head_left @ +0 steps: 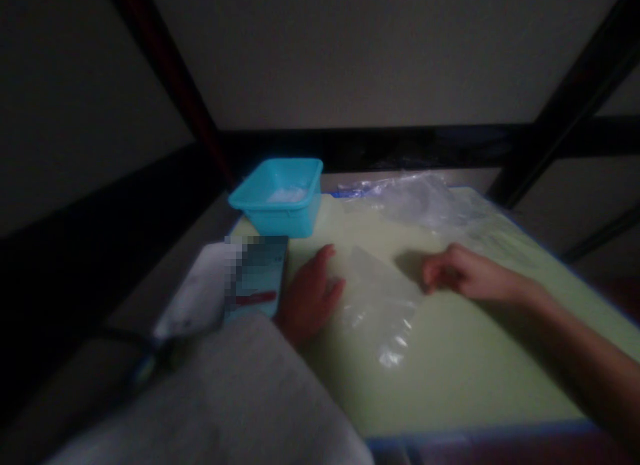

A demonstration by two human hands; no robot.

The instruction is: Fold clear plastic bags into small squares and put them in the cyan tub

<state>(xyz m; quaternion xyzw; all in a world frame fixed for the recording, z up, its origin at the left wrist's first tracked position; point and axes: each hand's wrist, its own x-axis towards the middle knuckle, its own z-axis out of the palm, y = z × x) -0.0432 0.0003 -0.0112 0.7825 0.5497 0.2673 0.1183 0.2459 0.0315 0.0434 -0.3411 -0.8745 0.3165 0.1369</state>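
Note:
A small clear plastic bag (383, 305) lies on the pale yellow tabletop between my two hands, its lower end creased and shiny. On its left side, my left hand (311, 298) is open, thumb and fingers apart and holding nothing. My right hand (463, 271) is closed, with its fingers curled in and the tips at the bag's right corner. Blur hides whether the bag's edge is between those fingertips.
A turquoise plastic basin (280, 211) with whitish contents stands at the back left. A phone-like slab (260, 278) and a white sheet (200, 288) lie left of my left hand. More crumpled clear plastic (425, 201) spreads along the table's back. A wall rises behind.

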